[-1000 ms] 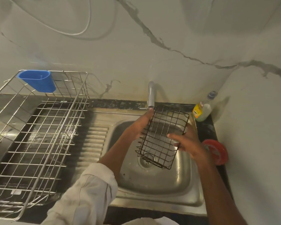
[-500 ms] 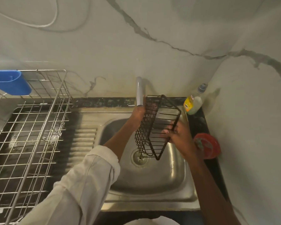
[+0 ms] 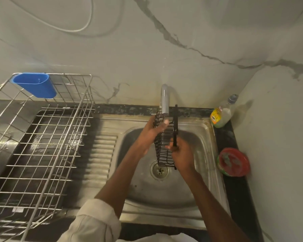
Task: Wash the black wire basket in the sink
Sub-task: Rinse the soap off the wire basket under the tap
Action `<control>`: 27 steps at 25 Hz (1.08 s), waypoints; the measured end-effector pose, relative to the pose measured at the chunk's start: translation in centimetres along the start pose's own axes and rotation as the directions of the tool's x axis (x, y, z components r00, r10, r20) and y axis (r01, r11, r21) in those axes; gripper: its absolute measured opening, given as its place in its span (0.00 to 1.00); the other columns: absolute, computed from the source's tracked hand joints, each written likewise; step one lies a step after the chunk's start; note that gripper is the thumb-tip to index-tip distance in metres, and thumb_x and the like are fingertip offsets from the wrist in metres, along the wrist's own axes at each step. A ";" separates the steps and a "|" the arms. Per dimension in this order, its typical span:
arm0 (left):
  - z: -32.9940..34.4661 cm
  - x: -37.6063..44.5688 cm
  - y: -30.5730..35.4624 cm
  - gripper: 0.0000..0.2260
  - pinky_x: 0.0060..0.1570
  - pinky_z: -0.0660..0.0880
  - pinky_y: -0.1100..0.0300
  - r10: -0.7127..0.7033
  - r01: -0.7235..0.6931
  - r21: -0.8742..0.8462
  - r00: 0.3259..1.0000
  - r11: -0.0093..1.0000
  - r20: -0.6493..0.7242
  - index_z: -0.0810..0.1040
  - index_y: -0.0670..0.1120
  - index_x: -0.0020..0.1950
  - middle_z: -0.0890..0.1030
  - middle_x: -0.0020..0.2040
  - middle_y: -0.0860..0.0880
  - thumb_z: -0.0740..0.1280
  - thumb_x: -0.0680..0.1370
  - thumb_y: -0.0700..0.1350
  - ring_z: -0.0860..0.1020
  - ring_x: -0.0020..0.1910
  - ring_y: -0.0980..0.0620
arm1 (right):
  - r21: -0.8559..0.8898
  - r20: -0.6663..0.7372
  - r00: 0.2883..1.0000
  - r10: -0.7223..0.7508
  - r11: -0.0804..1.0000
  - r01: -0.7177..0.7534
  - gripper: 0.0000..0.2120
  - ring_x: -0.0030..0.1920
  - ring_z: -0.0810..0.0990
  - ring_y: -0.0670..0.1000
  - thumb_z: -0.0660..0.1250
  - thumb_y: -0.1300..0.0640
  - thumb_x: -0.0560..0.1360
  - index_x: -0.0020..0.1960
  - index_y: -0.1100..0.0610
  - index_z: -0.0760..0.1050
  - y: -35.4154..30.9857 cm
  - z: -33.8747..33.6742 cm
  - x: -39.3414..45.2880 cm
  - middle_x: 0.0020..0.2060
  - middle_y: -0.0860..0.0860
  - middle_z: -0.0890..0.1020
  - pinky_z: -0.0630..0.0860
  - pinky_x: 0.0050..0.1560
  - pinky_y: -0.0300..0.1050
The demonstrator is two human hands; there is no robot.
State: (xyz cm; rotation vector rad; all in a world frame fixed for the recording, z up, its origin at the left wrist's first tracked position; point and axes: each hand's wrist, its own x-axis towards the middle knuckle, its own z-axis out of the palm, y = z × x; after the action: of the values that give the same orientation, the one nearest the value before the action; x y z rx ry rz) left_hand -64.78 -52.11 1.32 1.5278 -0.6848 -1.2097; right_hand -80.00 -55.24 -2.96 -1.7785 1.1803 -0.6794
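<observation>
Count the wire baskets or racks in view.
2: the black wire basket held on edge over the sink by both hands, and the steel dish rack on the drainboard, left.

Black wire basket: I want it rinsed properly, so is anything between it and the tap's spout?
Nothing visible. The black wire basket, gripped on edge by the left hand and right hand, sits directly under the grey metal tap above the steel sink.
</observation>
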 end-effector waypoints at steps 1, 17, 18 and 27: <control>-0.1 -0.4 -0.2 0.48 0.73 0.75 0.37 0.010 -0.006 0.072 0.998 0.997 -0.061 0.66 0.55 0.82 0.80 0.73 0.49 0.78 0.69 0.72 0.80 0.70 0.46 | -0.051 -0.009 1.000 -0.024 0.998 0.023 0.16 0.40 0.83 0.41 0.67 0.67 0.77 0.56 0.48 0.82 -0.2 0.6 -0.3 0.40 0.44 0.85 0.76 0.40 0.33; -1.8 0.1 0.5 0.41 0.76 0.71 0.46 0.268 -0.253 0.664 0.960 0.704 0.081 0.71 0.53 0.79 0.71 0.73 0.50 0.83 0.68 0.43 0.69 0.72 0.51 | -0.012 -0.071 0.982 0.175 0.984 -0.177 0.26 0.56 0.82 0.51 0.72 0.66 0.74 0.69 0.51 0.75 0.3 -4.5 3.0 0.59 0.48 0.82 0.74 0.43 0.36; -1.7 0.6 0.8 0.41 0.76 0.70 0.44 0.260 -0.264 0.677 0.959 0.687 0.110 0.71 0.53 0.79 0.71 0.73 0.50 0.82 0.69 0.42 0.69 0.72 0.51 | 0.016 -0.068 0.985 0.160 0.987 -0.159 0.32 0.59 0.80 0.50 0.73 0.67 0.74 0.75 0.49 0.70 0.2 -5.0 3.5 0.64 0.48 0.79 0.76 0.47 0.38; -0.8 4.1 0.9 0.34 0.71 0.77 0.41 0.238 -0.359 0.506 0.927 0.784 0.290 0.72 0.51 0.76 0.76 0.71 0.45 0.73 0.71 0.37 0.75 0.73 0.44 | -0.005 0.086 0.970 0.228 0.974 -0.228 0.34 0.53 0.83 0.52 0.67 0.67 0.77 0.74 0.37 0.69 -0.6 -9.5 7.1 0.68 0.48 0.77 0.86 0.39 0.54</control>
State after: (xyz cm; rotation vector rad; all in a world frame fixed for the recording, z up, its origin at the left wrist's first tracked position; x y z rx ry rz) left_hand -62.53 -55.73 0.75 1.6719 -1.4694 -0.9747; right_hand -84.55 -65.08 1.91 -1.6193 1.2982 -0.4651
